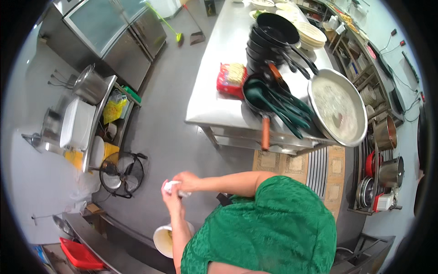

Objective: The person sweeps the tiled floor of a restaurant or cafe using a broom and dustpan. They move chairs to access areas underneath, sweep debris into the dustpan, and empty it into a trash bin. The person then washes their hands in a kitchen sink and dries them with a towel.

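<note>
Both hands meet in front of me, left of my green garment, around a small crumpled white piece of cloth or paper [170,186]. My left hand [171,199] is closed on its lower side. From above, my right hand [188,181] closes over it, slightly blurred. The fingers hide much of the white piece, so cloth and paper cannot be told apart. Below the hands, a white bucket [160,241] with something yellowish inside stands by my left forearm.
A steel table [205,98] holds stacked black pans [273,32], green-handled utensils [273,102], a red noodle package [230,82] and a large basin of cloudy liquid [335,107] overhanging its edge. A black floor fan [122,173] stands beside the left shelf [102,114].
</note>
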A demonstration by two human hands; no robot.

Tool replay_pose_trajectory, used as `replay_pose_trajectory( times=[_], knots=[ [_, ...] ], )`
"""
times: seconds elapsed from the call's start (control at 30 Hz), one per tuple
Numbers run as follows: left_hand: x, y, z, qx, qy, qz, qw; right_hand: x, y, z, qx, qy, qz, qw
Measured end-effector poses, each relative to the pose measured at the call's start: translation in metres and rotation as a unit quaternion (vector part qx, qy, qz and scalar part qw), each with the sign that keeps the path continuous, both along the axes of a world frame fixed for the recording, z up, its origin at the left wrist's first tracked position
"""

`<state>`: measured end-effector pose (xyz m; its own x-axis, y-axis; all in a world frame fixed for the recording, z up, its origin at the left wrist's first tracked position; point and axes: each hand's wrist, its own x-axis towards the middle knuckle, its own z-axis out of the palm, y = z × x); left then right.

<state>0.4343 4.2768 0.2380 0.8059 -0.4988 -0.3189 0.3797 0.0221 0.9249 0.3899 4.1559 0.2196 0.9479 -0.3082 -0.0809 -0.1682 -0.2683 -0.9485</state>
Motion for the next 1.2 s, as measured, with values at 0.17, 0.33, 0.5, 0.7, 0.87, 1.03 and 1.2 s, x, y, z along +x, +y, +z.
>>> replay_pose_trajectory(
  times=[0.17,0.33,0.5,0.7,0.87,1.03,1.2],
  knots=[
    [0.126,0.007,0.026,0.025,-0.029,-0.010,0.999,0.127,-0.016,0.012,-0.086,-0.006,0.097,0.992],
    [0.268,-0.012,0.012,0.082,-0.139,-0.078,0.984,0.233,-0.070,0.037,-0.085,0.027,0.093,0.992],
    [0.405,-0.103,-0.003,0.088,-0.203,-0.211,0.952,0.330,-0.154,0.018,0.011,0.072,0.022,0.997],
    [0.507,-0.274,0.013,0.045,-0.371,-0.314,0.873,0.369,-0.263,0.039,0.182,0.070,-0.174,0.965],
    [0.560,-0.412,-0.006,-0.008,-0.344,-0.351,0.871,0.374,-0.356,0.018,0.200,0.041,-0.385,0.900],
    [0.619,-0.534,-0.029,-0.126,0.053,-0.310,0.941,0.420,-0.485,-0.021,0.371,-0.127,-0.463,0.795],
    [0.712,-0.627,-0.006,-0.136,0.188,-0.208,0.950,0.551,-0.604,0.015,0.508,-0.243,-0.345,0.751]
  ],
)
